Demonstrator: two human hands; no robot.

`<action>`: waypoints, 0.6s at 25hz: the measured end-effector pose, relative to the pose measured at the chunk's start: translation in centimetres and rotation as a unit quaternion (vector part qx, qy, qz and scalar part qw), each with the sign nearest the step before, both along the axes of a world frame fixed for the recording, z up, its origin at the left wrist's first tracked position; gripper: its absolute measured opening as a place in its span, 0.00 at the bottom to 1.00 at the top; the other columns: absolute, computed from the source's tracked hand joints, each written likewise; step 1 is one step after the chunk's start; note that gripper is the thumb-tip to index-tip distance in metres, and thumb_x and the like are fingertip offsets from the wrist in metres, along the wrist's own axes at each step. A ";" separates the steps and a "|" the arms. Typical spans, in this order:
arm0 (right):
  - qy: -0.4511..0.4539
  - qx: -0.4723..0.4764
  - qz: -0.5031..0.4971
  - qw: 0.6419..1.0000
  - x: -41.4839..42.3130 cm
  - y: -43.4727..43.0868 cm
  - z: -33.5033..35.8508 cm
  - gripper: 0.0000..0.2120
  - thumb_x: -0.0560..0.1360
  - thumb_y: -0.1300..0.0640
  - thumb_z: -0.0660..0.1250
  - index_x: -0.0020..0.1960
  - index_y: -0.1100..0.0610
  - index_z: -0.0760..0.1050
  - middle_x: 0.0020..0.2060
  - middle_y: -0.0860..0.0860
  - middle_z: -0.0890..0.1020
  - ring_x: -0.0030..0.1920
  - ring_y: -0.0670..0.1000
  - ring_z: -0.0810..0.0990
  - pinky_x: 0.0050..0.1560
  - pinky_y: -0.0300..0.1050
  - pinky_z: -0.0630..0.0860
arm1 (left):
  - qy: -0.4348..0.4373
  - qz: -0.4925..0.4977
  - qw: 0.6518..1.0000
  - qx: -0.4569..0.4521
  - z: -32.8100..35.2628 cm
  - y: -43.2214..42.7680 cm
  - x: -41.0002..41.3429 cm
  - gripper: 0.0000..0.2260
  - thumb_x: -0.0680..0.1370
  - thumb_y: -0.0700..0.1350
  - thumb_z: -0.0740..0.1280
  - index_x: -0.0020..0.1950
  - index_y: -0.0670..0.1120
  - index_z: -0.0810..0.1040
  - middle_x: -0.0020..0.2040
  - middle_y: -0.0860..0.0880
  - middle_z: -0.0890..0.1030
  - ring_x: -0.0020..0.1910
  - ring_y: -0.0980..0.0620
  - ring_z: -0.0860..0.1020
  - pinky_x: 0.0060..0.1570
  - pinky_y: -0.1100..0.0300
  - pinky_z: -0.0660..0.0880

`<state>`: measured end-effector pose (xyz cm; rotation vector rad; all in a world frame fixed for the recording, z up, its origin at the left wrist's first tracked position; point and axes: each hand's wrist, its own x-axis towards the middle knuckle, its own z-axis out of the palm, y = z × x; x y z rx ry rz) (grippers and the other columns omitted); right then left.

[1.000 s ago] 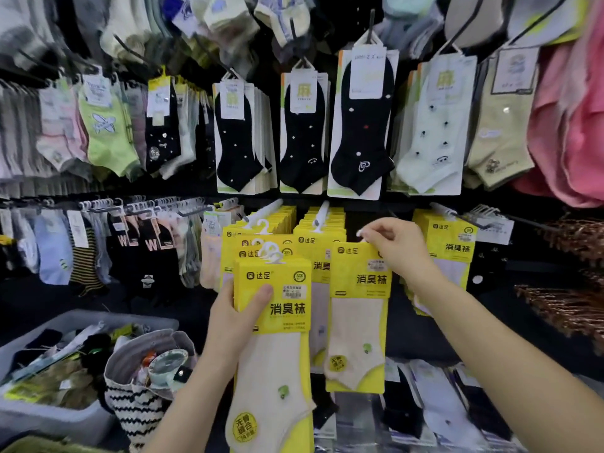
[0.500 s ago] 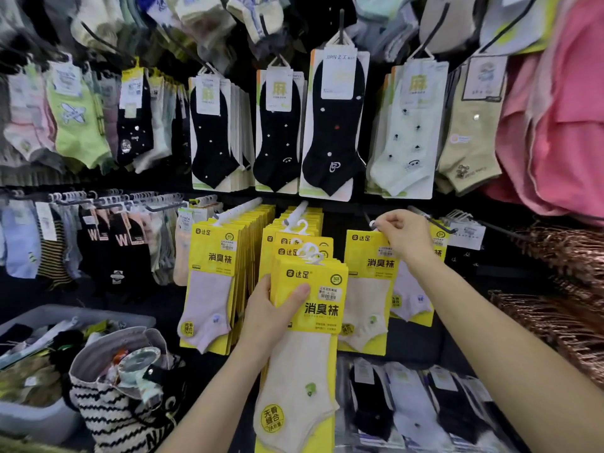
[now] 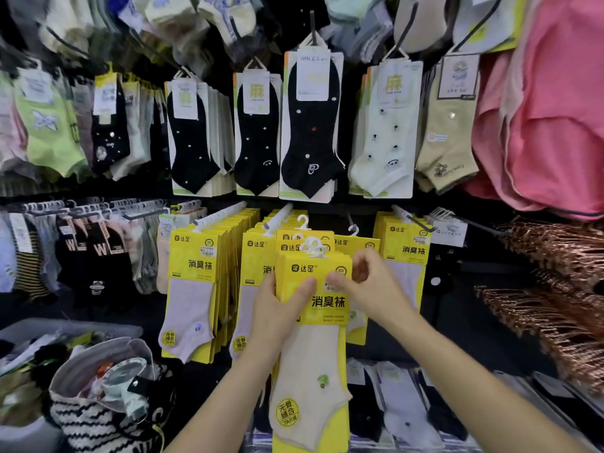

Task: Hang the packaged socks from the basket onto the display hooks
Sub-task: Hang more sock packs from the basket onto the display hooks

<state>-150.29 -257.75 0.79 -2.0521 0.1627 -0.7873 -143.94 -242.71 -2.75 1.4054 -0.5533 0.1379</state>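
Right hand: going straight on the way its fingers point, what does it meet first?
The stack of sock packs held by the left hand; the right hand points left at its upper corner, thumb seemingly at the edge. Depth is unclear.

1. The packaged socks [image 3: 323, 304] have smooth yellow card with a slight sheen. The cream sock [image 3: 310, 364] on the front is matt, fine-knit cloth.
2. Their hanger tabs [image 3: 314, 249] look like glossy white plastic.
3. The display hooks [image 3: 223, 214] are smooth white rods, apparently plastic-coated.
4. The wire hangers [image 3: 562, 289] are shiny, copper-coloured metal.
5. The pink garments [image 3: 562, 125] are soft, matt cloth.
6. The striped bag [image 3: 88, 426] is coarse knit, and the basket [image 3: 19, 434] is smooth grey plastic.
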 end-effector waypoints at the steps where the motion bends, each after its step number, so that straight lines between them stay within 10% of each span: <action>1: 0.016 0.003 -0.008 1.000 -0.2 0.2 -0.3 0.23 0.61 0.37 0.72 0.45 0.51 0.69 0.39 0.49 0.79 0.42 0.50 0.77 0.46 0.50 0.76 | 0.001 -0.002 1.000 0.000 0.0 -0.5 -0.1 0.10 0.70 0.50 0.73 0.48 0.55 0.76 0.44 0.59 0.81 0.40 0.69 0.79 0.33 0.74 0.74; 7: -0.074 0.116 0.044 0.990 -1.5 -0.8 0.4 0.09 0.69 0.57 0.74 0.44 0.48 0.76 0.37 0.45 0.84 0.39 0.44 0.84 0.41 0.42 0.81 | 0.015 -0.028 0.999 -0.016 0.4 -1.8 -0.9 0.12 0.67 0.56 0.69 0.48 0.57 0.73 0.45 0.63 0.79 0.39 0.73 0.78 0.33 0.77 0.72; 15: -0.093 0.178 -0.021 0.979 -0.4 -3.2 1.6 0.06 0.76 0.58 0.65 0.40 0.55 0.73 0.36 0.51 0.80 0.37 0.49 0.79 0.40 0.48 0.79 | -0.013 0.047 0.999 -0.024 0.0 0.7 0.5 0.05 0.74 0.52 0.67 0.49 0.58 0.73 0.47 0.64 0.77 0.44 0.67 0.78 0.41 0.71 0.73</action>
